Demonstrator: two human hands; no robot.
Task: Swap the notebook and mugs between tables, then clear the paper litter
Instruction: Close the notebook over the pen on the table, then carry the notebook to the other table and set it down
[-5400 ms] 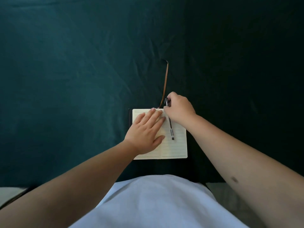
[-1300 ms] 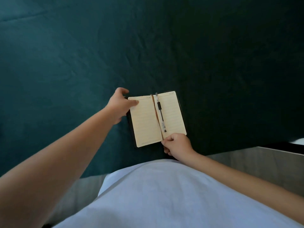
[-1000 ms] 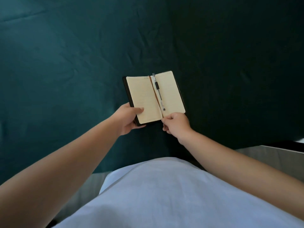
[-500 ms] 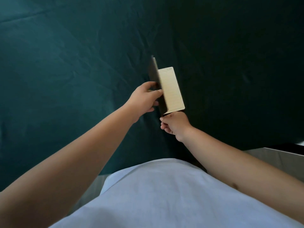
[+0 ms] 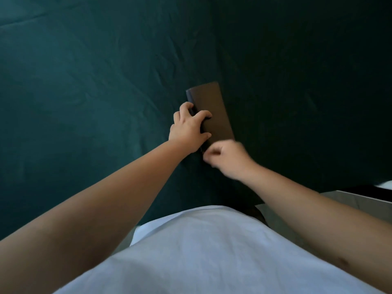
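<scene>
The notebook (image 5: 214, 111) is closed, its dark brown cover facing up, slightly tilted over the dark teal tablecloth (image 5: 84, 102). My left hand (image 5: 188, 129) grips it along the spine side, fingers over the cover's edge. My right hand (image 5: 227, 157) is blurred, fingers curled, right at the notebook's near end; I cannot tell whether it holds the book. The pen and the ribbon are hidden inside. No mugs or paper litter are in view.
The teal cloth covers the whole table ahead of me. Grey floor (image 5: 360, 206) shows past the table's near right edge, with a white patch (image 5: 387, 184) at the frame's right border. My white shirt (image 5: 201, 251) fills the bottom.
The open notebook was lifted off the cloth with the pen in its fold. My left hand swung the cover over and the book is now closed. My right hand is moving at its near end.
</scene>
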